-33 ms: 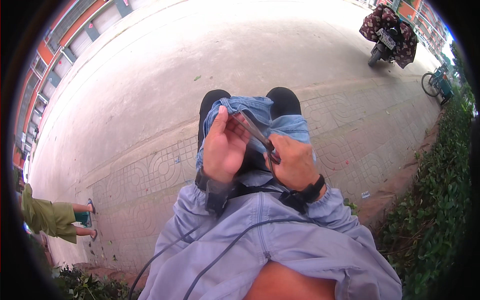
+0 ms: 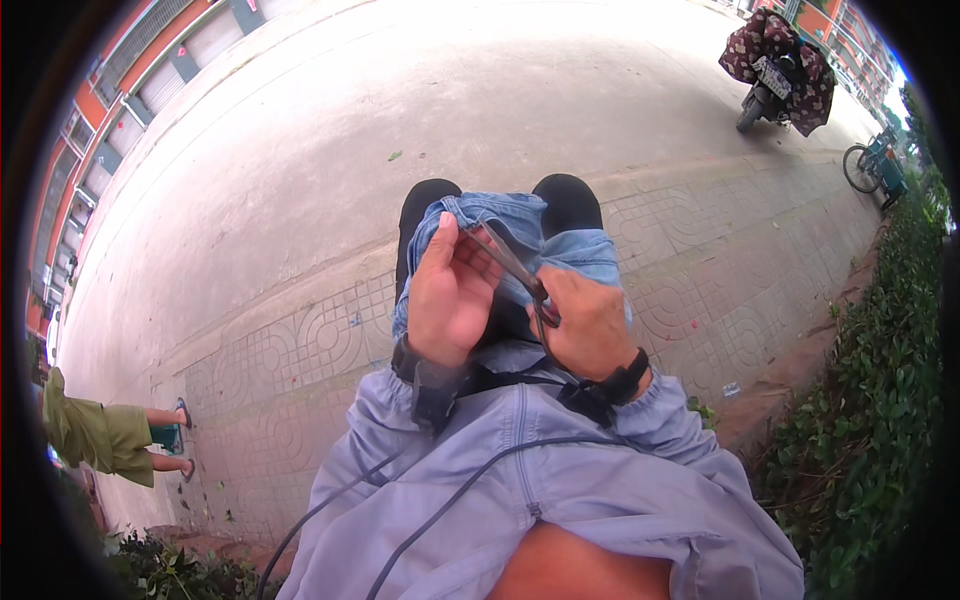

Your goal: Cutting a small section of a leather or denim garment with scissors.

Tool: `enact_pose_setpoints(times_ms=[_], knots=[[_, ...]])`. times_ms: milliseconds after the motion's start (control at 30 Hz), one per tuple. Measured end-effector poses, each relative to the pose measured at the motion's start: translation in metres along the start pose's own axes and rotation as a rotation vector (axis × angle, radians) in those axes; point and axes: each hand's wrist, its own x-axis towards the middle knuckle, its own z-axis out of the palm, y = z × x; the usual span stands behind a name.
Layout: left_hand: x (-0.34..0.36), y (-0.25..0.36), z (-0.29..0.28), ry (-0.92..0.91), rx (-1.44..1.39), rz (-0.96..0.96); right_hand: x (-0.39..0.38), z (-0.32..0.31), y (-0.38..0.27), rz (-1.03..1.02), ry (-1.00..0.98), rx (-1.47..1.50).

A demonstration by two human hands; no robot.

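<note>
A pair of scissors [image 2: 510, 262] with dark handles slants across my lap, blades pointing up and left. My right hand [image 2: 585, 315] is closed round its handles. Blue denim cloth [image 2: 585, 252], seemingly a garment, lies bunched over my black-clad knees. My left hand [image 2: 452, 295], palm turned up, pinches the cloth's left part near the thumb tip; its bent fingers are partly hidden behind the blades. The scissor tips lie beside that thumb, against the denim. Whether the blades touch a thread is too small to tell.
Dark cables [image 2: 440, 520] run across my grey jacket. A leafy hedge [image 2: 850, 430] borders the patterned paving on the right. A scooter [image 2: 770, 85] with a dark patterned cover and a teal tricycle [image 2: 878, 168] stand far right. Another person in olive shorts [image 2: 120, 440] is at left.
</note>
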Motion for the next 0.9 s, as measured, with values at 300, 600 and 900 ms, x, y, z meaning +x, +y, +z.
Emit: enact_pose_setpoints(times_ms=[300, 600, 900], knots=[[-0.009, -0.007, 0.002, -0.061, 0.115, -0.013, 0.003, 0.003, -0.002, 0.018, 0.024, -0.041], [-0.004, -0.01, -0.008, -0.092, 0.059, -0.017, 0.004, 0.007, -0.003, 0.023, 0.035, -0.039], [-0.005, -0.01, -0.008, -0.103, 0.027, -0.008, 0.004, 0.01, -0.004, 0.059, 0.001, -0.033]])
